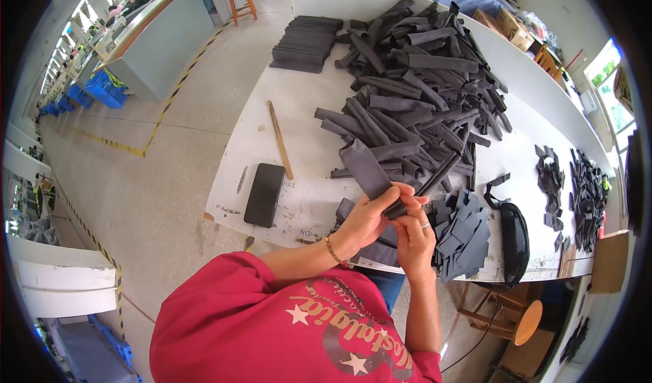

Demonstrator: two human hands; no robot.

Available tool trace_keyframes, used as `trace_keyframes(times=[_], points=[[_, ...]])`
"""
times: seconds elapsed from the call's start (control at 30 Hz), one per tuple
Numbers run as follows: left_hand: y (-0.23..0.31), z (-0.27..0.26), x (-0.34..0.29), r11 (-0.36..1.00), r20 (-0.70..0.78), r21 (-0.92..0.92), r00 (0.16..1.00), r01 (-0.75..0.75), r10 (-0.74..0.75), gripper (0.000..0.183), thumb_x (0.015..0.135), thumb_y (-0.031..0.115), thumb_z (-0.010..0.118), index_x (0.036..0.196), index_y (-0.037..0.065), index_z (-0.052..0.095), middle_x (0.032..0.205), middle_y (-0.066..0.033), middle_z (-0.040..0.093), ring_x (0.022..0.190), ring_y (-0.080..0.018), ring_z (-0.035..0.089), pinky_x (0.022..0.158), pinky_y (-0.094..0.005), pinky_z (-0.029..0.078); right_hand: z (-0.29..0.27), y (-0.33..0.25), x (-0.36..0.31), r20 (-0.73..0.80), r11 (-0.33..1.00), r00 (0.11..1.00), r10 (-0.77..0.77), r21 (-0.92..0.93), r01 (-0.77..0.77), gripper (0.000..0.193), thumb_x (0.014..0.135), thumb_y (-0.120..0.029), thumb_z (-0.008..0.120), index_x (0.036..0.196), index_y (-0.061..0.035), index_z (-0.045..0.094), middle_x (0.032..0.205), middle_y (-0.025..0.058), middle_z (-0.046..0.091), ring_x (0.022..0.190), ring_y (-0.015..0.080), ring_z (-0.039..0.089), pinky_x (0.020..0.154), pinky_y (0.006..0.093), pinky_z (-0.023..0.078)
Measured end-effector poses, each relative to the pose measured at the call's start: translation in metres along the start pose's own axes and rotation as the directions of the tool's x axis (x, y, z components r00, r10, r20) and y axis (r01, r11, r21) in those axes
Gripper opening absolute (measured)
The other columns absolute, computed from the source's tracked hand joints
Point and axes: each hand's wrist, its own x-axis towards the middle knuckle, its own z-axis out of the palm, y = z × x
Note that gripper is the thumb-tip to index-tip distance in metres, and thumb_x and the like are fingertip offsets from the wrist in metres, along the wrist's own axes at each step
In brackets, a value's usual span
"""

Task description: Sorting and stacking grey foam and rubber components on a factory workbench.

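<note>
A dark grey fabric strip (365,168) is held up in front of me over the table's near edge. My left hand (370,218) is closed round its lower part, thumb on top. My right hand (414,239), a ring on one finger, pinches the strip's near end, where the fabric looks folded; the fingers hide the exact fold. Just beyond my hands lies a big loose heap of similar dark strips (424,77). Flat dark fabric pieces (462,233) are piled beside my right hand. More dark fabric lies partly hidden beneath my hands.
The white table (238,145) carries a black phone (264,195), a wooden stick (279,138) and a neat stack of strips (307,43). A black mesh-covered item (514,240) sits at the right edge. More dark piles (587,199) lie farther right, with a wooden stool (526,323) below.
</note>
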Motion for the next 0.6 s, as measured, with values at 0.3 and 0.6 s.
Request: trace_keyframes(times=[0.3,0.6], points=[[-0.005,-0.008,0.001,1.0,-0.037,0.015,0.999,-0.01,0.011,0.033,0.1,0.031,0.053,0.113,0.003,0.062,0.105,-0.0132,0.069,0.114,-0.0295,0.062,0.1,-0.0414,0.047,0.006,-0.004,0.001,-0.002,0.992,0.993,0.117,0.049,-0.117,0.013,0.08,0.004,0.069,0.086,0.0018,0.058,0.095,0.0156,0.063,0.081,0.0301,0.063,0.071,0.0349,0.051],[0.021,-0.012,0.018,0.979,-0.009,0.128,0.987,-0.16,0.162,0.04,0.102,0.035,0.046,0.126,0.005,0.056,0.126,-0.0155,0.062,0.128,-0.0301,0.05,0.108,-0.0484,0.04,0.029,-0.005,-0.012,-0.237,0.633,0.736,0.634,0.706,-0.318,0.012,0.089,-0.005,0.068,0.085,-0.0028,0.057,0.105,0.0029,0.053,0.086,0.008,0.049,0.076,0.0213,0.041]])
